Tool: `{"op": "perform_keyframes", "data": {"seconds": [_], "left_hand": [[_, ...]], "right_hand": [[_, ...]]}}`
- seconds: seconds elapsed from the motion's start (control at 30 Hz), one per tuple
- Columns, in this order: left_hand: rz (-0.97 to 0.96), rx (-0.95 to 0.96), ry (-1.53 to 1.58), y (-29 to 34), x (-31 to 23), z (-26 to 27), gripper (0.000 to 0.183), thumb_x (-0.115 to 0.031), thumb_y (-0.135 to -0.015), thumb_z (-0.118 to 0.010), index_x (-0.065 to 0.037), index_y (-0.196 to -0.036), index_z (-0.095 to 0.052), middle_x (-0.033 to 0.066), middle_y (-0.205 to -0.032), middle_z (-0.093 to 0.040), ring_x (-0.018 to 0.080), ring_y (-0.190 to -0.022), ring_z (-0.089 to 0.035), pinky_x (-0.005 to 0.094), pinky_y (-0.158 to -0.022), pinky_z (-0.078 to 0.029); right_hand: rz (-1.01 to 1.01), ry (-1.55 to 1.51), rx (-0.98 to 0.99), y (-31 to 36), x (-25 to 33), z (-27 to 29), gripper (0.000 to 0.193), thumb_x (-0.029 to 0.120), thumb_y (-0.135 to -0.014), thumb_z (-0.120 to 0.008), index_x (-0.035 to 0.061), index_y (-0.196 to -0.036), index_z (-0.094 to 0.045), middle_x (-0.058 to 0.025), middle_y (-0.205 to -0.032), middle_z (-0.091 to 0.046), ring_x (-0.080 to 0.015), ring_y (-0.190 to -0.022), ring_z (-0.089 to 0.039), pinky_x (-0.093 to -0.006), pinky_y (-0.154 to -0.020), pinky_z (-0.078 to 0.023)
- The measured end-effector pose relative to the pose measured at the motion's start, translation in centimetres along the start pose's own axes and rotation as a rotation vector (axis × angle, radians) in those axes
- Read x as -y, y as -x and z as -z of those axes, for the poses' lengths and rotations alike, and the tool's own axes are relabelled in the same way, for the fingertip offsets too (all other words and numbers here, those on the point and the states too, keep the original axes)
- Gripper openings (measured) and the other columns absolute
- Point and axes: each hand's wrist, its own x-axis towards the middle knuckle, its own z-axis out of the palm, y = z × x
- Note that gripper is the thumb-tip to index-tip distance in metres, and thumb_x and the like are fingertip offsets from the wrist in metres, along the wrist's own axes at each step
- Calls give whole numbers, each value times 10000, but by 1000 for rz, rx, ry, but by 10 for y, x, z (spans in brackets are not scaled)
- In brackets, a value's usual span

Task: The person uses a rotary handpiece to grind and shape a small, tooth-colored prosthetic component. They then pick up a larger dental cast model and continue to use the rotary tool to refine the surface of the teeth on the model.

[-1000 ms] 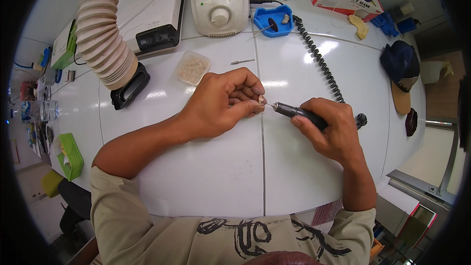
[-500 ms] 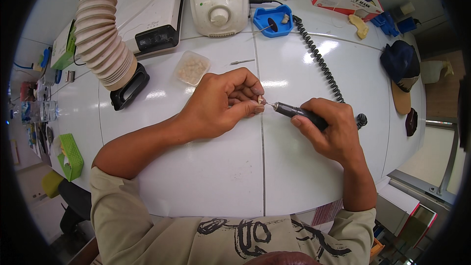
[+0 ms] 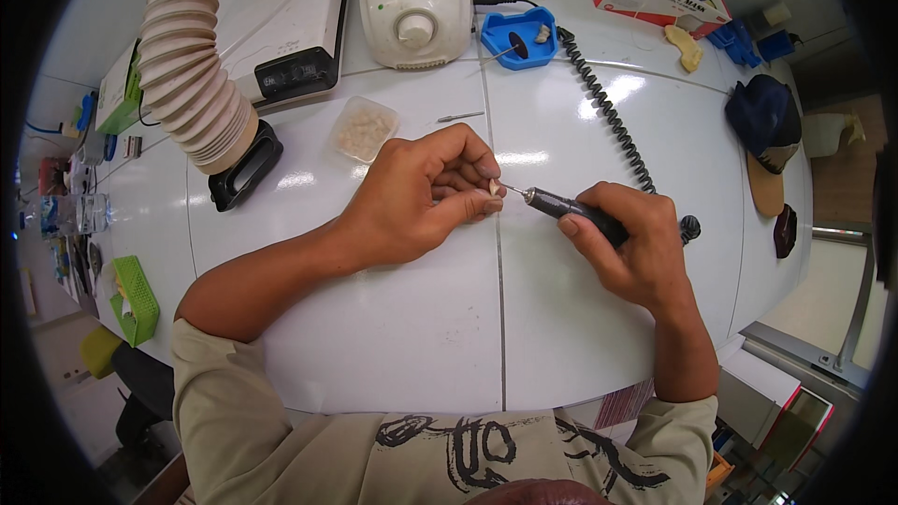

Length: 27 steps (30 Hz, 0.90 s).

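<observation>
A glossy white tabletop [image 3: 402, 346] crossed by dark seams fills the room's middle, its curved near edge meeting the person's beige shirt [image 3: 327, 458]. Between the forearms the white surface spreads wide, leaving room toward the shirt. The left hand [image 3: 402, 201] pinches a small cream-coloured, tooth-like piece [image 3: 494, 187] between thumb and fingertips near the central seam, other fingers curled. The right hand [image 3: 641, 243] wraps around a slim black rotary handpiece [image 3: 575, 213]; its thin metal bit points at the piece, contact too fine to tell. Beyond the left knuckles sits a square translucent plastic tub [image 3: 336, 142] of pale pieces; a coiled black cord [image 3: 608, 108] bounds the far right.
</observation>
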Motion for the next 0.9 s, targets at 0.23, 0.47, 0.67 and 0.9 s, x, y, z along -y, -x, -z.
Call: {"op": "perform_keyframes", "data": {"seconds": [0.23,0.47,0.67,0.9], "left_hand": [[-2,-13,-5,0,-1,0,169,75,-1047,-719,50,-1182,-620,160,-1133,-794,176,-1041,-814,297,-937,-673],[1,-21,7,0,-3,-1,165,73,-1045,-723,49,-1175,-624,159,-1130,-795,177,-1043,-815,296,-936,-674],[9,-10,-4,0,-2,0,164,70,-1047,-717,48,-1177,-620,159,-1130,-794,184,-1048,-815,307,-946,-675],[30,-5,14,0,-2,0,165,78,-1050,-695,62,-1195,-618,159,-1147,-783,192,-1074,-813,318,-971,-675]], "right_hand": [[8,8,-5,0,-1,-1,264,265,-977,-870,17,-934,-789,-130,-722,-706,-265,-566,-649,-373,-559,-496],[15,-3,-6,0,0,-1,265,270,-978,-869,19,-940,-791,-129,-730,-711,-266,-572,-655,-383,-564,-502],[25,10,5,1,-1,-1,265,271,-976,-873,20,-945,-793,-127,-742,-721,-271,-583,-667,-384,-569,-508],[27,9,5,1,-2,-2,264,271,-966,-887,25,-946,-792,-130,-755,-726,-280,-603,-681,-393,-577,-517]]}}
